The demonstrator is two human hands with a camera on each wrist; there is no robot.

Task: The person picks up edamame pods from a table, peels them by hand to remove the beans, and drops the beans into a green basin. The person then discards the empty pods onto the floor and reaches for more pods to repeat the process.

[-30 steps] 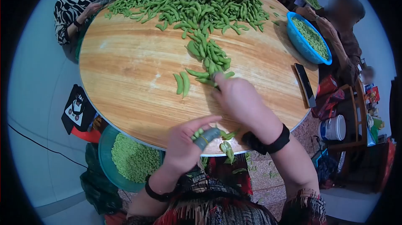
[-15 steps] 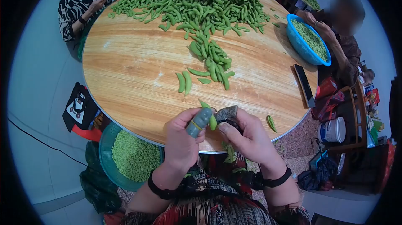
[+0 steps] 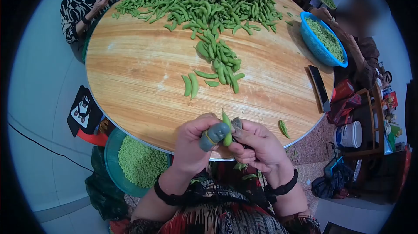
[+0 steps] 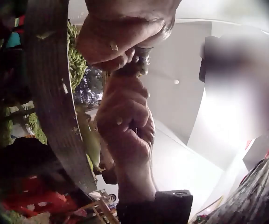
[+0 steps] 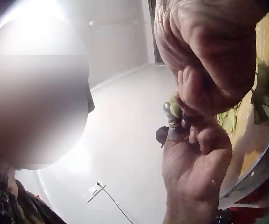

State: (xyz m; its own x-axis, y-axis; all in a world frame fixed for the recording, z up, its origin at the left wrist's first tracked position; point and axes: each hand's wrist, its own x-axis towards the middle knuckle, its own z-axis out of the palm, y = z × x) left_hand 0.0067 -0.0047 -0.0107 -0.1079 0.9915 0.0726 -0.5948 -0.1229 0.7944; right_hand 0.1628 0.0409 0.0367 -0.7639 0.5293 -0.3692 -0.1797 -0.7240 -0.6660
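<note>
A green soybean pod point(image 3: 227, 127) stands nearly upright between my two hands, above the near edge of the table. My left hand point(image 3: 191, 142) pinches it with a thumb in a grey cover held by a yellow band. From the other side my right hand point(image 3: 263, 147) grips the pod's lower part, a dark grey cover on one finger. The right wrist view shows a bit of green pod point(image 5: 174, 108) between the touching fingertips. In the left wrist view my right hand point(image 4: 125, 116) has its fingers curled in.
A heap of pods point(image 3: 213, 3) covers the table's far side, with a smaller cluster point(image 3: 222, 62) nearer. One split pod point(image 3: 283, 128) and a phone point(image 3: 319, 88) lie rightward. Shelled beans fill a teal basket point(image 3: 112, 177) and a blue basket point(image 3: 311, 42). Two people sit alongside.
My right hand has come back from the pod cluster to my left hand, bringing a pod. Since half a second ago the pod has turned more upright and the hands have closed in around it.
</note>
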